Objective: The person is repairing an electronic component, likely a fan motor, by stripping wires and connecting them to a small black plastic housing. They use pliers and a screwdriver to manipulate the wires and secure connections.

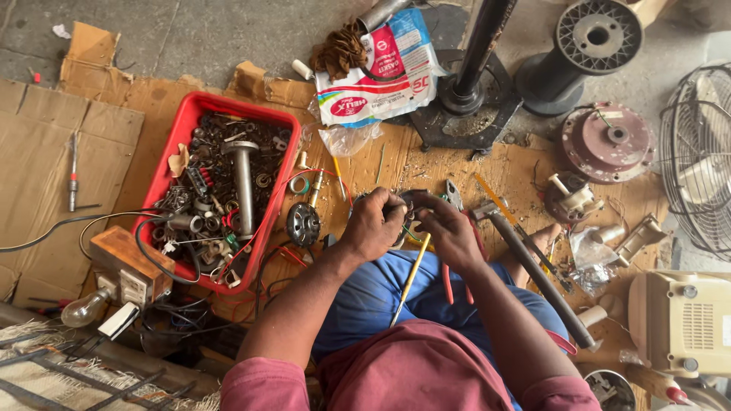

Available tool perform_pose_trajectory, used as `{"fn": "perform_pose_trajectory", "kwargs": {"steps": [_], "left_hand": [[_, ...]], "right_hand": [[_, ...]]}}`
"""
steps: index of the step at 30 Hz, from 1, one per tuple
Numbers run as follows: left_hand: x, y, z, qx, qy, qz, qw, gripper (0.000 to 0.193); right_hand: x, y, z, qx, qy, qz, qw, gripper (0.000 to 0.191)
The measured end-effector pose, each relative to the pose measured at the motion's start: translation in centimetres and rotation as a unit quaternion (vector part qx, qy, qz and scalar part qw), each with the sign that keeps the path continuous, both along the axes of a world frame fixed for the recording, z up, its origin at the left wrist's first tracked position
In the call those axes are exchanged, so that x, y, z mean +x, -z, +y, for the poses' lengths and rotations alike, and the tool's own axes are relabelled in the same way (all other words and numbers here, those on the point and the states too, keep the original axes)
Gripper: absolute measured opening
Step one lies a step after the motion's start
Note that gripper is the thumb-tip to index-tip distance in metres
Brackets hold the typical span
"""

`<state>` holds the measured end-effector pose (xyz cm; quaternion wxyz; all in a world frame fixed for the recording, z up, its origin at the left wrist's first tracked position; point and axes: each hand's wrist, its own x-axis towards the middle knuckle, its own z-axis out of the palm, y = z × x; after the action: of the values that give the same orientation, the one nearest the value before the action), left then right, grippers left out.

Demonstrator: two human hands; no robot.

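- The left hand [373, 224] and the right hand [449, 228] meet over the lap, both with fingers curled shut around a small dark metal part [403, 207] held between them, just above the blue trousers.
- The part is mostly hidden by the fingers; its exact shape cannot be made out.
- A yellow-handled screwdriver [410, 280] lies below the hands, its long axis running from the hands down towards the person's body, tilted slightly left; which end is the tip I cannot tell.
- To work well here, I judge the left hand should clamp the part steady while the right does the fine turning, keeping it over the lap so a dropped piece is caught.
- The red tray [164, 179] of scrap hardware sits well to the left on the cardboard [46, 144]; a hammer [533, 266] lies just right.
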<state>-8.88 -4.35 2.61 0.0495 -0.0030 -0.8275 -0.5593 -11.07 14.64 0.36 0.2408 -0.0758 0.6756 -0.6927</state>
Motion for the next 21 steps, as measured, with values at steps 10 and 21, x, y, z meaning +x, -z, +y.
{"fn": "perform_pose_trajectory", "kwargs": {"steps": [10,21], "left_hand": [[-0.4,-0.1,-2.2,0.082,0.086,-0.099,0.988,0.010],[-2.0,-1.5,-1.6,0.193,0.116,-0.187,0.956,0.036]], "right_hand": [[-2.0,-0.5,0.8,-0.012,-0.105,0.003,0.994,0.039],[-2.4,0.8,1.5,-0.019,-0.027,0.002,0.999,0.024]]}}
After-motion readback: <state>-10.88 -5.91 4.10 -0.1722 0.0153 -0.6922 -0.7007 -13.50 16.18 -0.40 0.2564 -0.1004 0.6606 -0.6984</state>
